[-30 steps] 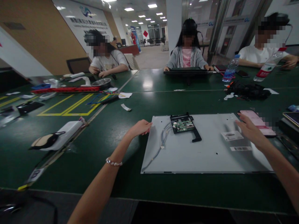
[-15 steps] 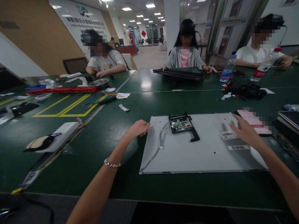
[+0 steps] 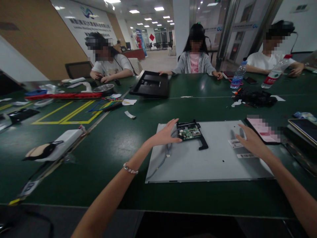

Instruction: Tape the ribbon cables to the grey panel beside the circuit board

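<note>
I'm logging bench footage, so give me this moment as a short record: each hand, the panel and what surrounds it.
Left hand: open, beside the circuit board; contact unclear
Right hand: open, near the printed labels; contact unclear
Panel: pale, lying flat on the green table
Cables: run along the panel's left part
Right of panel: phone with a pinkish screen
Across the table: a co-worker's hand at a black frame
</note>
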Action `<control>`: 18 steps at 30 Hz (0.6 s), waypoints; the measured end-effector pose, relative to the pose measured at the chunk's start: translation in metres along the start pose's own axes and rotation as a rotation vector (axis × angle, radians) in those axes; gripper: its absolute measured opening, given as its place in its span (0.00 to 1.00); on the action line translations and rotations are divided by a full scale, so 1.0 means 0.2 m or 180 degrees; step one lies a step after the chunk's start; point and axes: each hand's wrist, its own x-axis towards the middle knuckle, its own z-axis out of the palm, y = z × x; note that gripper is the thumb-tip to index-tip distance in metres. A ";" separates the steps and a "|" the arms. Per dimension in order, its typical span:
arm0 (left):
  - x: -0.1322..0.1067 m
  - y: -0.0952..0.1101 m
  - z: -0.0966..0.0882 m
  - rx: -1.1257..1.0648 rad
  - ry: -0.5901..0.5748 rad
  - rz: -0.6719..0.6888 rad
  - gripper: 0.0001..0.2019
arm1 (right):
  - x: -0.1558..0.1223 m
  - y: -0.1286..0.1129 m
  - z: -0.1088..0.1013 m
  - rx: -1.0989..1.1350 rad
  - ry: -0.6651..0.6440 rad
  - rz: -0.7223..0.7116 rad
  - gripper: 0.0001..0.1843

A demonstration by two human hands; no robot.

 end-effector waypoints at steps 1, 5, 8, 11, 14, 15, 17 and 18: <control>0.02 0.01 0.02 -0.0023 -0.0098 0.0029 0.53 | 0.00 0.00 0.00 -0.0023 0.0036 -0.0067 0.37; 0.08 0.03 0.04 -0.0138 -0.0204 0.0113 0.56 | 0.00 0.01 0.02 -0.0116 0.0243 -0.0334 0.36; 0.09 0.05 0.04 -0.0118 -0.0170 0.0124 0.55 | -0.01 0.02 0.03 -0.0200 0.0328 -0.0460 0.35; 0.09 0.07 0.05 -0.0130 -0.0085 0.0174 0.53 | -0.02 0.01 0.04 -0.0287 0.0396 -0.0424 0.34; 0.08 0.10 0.09 -0.0211 -0.0108 0.0265 0.51 | -0.03 -0.01 0.03 -0.0303 0.0422 -0.0382 0.33; 0.08 0.12 0.10 -0.0226 -0.0126 0.0286 0.51 | -0.03 -0.02 0.03 -0.0299 0.0417 -0.0379 0.33; 0.08 0.15 0.12 -0.0241 -0.0155 0.0327 0.51 | -0.03 -0.04 0.01 -0.0288 0.0393 -0.0368 0.33; 0.08 0.17 0.13 -0.0253 -0.0162 0.0348 0.51 | -0.04 -0.04 0.01 -0.0286 0.0375 -0.0356 0.33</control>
